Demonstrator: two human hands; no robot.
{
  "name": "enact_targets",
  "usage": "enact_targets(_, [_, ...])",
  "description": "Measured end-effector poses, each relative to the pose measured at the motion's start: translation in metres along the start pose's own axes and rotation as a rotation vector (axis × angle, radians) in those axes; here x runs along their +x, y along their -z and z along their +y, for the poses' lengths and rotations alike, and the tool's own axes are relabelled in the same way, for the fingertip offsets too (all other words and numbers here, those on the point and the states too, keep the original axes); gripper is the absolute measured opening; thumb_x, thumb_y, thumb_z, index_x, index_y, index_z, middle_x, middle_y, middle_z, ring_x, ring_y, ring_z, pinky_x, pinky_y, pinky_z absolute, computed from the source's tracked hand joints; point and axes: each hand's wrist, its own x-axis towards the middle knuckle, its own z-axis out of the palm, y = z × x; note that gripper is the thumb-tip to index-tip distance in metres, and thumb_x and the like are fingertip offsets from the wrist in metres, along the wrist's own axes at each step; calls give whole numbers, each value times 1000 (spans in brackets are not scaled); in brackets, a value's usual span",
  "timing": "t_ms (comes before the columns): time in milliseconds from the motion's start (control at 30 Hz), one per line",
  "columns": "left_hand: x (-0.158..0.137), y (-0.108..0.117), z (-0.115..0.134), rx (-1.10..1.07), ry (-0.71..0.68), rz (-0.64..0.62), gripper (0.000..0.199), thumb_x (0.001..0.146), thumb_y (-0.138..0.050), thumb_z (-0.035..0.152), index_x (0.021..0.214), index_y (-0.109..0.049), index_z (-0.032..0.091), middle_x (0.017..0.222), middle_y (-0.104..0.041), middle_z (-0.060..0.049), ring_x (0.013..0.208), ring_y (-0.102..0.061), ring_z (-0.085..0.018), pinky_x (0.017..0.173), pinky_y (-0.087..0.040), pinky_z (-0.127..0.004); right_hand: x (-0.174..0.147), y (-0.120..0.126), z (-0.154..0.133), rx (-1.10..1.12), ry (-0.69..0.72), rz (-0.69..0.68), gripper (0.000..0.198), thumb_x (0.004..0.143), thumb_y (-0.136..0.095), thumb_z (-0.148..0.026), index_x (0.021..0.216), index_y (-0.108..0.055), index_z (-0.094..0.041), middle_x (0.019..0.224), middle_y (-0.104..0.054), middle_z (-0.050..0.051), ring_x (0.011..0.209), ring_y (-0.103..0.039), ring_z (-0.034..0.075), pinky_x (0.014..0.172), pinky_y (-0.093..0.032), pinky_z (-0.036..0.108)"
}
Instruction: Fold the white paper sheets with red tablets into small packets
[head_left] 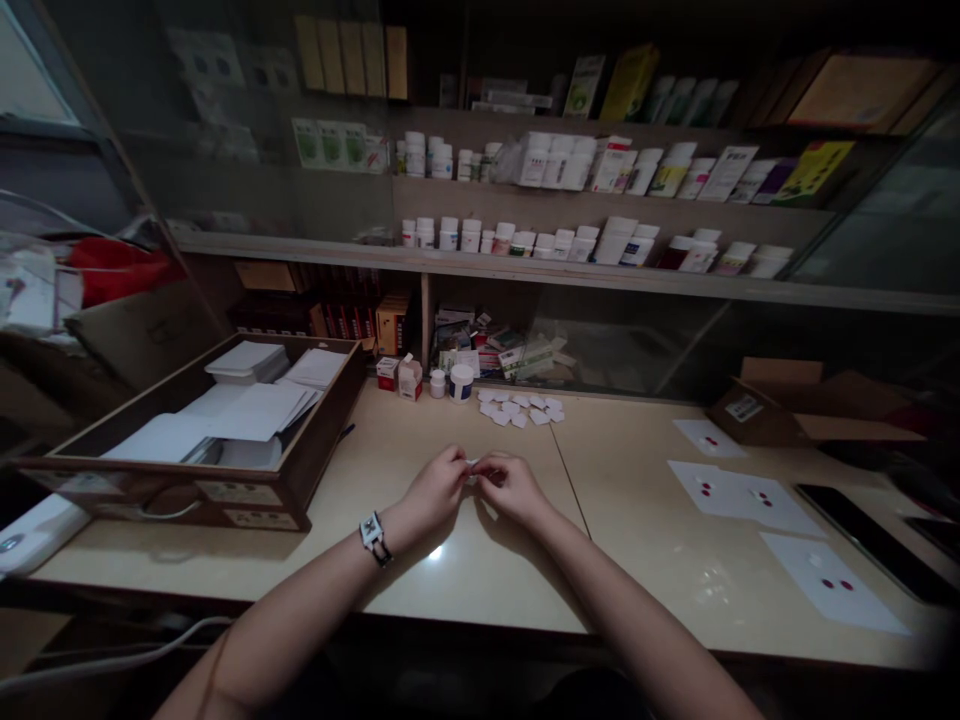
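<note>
My left hand (437, 487) and my right hand (512, 486) meet above the middle of the beige counter (465, 570). Between their fingertips they pinch a small white folded paper packet (474, 465). A watch sits on my left wrist. Behind the hands lies a pile of several small white folded packets (521, 408). To the right, white paper sheets (739, 493) carry a few small red pills. Another sheet with red pills (832, 585) lies nearer the front edge.
A wooden drawer (225, 495) holding white paper stacks stands on the left. Small boxes and white jars (461, 382) stand at the back of the counter. Shelves of bottles (585, 240) rise behind. An open cardboard box (795, 405) and a dark phone (874, 540) are on the right.
</note>
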Motion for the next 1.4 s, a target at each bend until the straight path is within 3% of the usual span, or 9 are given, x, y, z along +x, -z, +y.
enact_targets(233, [0, 6, 2, -1, 14, 35, 12, 82, -50, 11, 78, -60, 15, 85, -56, -5, 78, -55, -15, 74, -45, -26, 0, 2, -5, -137, 49, -32, 7, 79, -61, -15, 78, -67, -18, 78, -58, 2, 69, -55, 13, 64, -42, 23])
enact_targets(367, [-1, 5, 2, 78, -33, -1, 15, 83, -47, 11, 82, -61, 16, 88, -57, -5, 78, -55, -14, 74, -45, -25, 2, 4, -3, -115, 64, -31, 11, 80, -59, -10, 74, -65, -17, 78, -59, 3, 71, -56, 14, 66, -42, 24])
enact_targets(633, [0, 4, -5, 159, 4, -40, 18, 87, -45, 18, 76, -60, 15, 86, -56, -6, 74, -54, -15, 72, -44, -26, 2, 0, 0, -92, 67, -21, 10, 80, -60, -12, 73, -65, -17, 76, -59, 3, 71, -55, 15, 65, -41, 25])
enact_targets(867, [4, 1, -9, -113, 107, 85, 3, 79, -58, 17, 77, -60, 16, 80, -60, -4, 76, -56, -16, 71, -45, -27, 2, 3, -4, -119, 51, 7, 9, 79, -59, -16, 71, -63, -17, 74, -60, 3, 68, -55, 14, 62, -41, 24])
enact_targets(933, [5, -1, -10, -259, 197, 125, 14, 75, -62, 17, 88, -60, 15, 81, -61, -4, 74, -57, -15, 67, -46, -26, 2, 2, -5, -110, 33, 2, 10, 79, -58, -16, 70, -61, -17, 74, -60, 3, 68, -55, 15, 62, -42, 24])
enact_targets(1033, [8, -3, -10, -464, 344, 127, 28, 71, -67, 20, 97, -61, 11, 79, -63, -5, 67, -58, -14, 60, -46, -23, 1, -2, -2, 43, -63, 54, 4, 77, -58, -19, 80, -60, -17, 72, -60, 2, 65, -56, 14, 60, -43, 24])
enact_targets(1167, [10, -4, -10, -637, 497, 40, 25, 67, -72, 26, 84, -64, 8, 64, -62, -4, 53, -56, -11, 50, -42, -21, 4, -9, 6, 368, -211, 121, 36, 70, -64, -26, 104, -56, -17, 68, -57, -2, 59, -55, 12, 53, -43, 22])
enact_targets(1300, [11, -8, -12, -768, 567, 58, 25, 64, -75, 22, 80, -62, 9, 58, -61, -1, 48, -54, -9, 47, -41, -19, 7, -12, 11, 536, -306, 99, 30, 62, -69, -31, 86, -60, -15, 65, -59, -1, 57, -55, 11, 54, -44, 22])
enact_targets(1400, [14, -11, -15, -813, 632, 83, 23, 62, -75, 17, 77, -60, 10, 56, -60, 1, 45, -53, -8, 46, -40, -18, 8, -12, 12, 561, -343, 111, 36, 58, -73, -34, 87, -62, -15, 58, -55, -5, 49, -52, 10, 49, -42, 21])
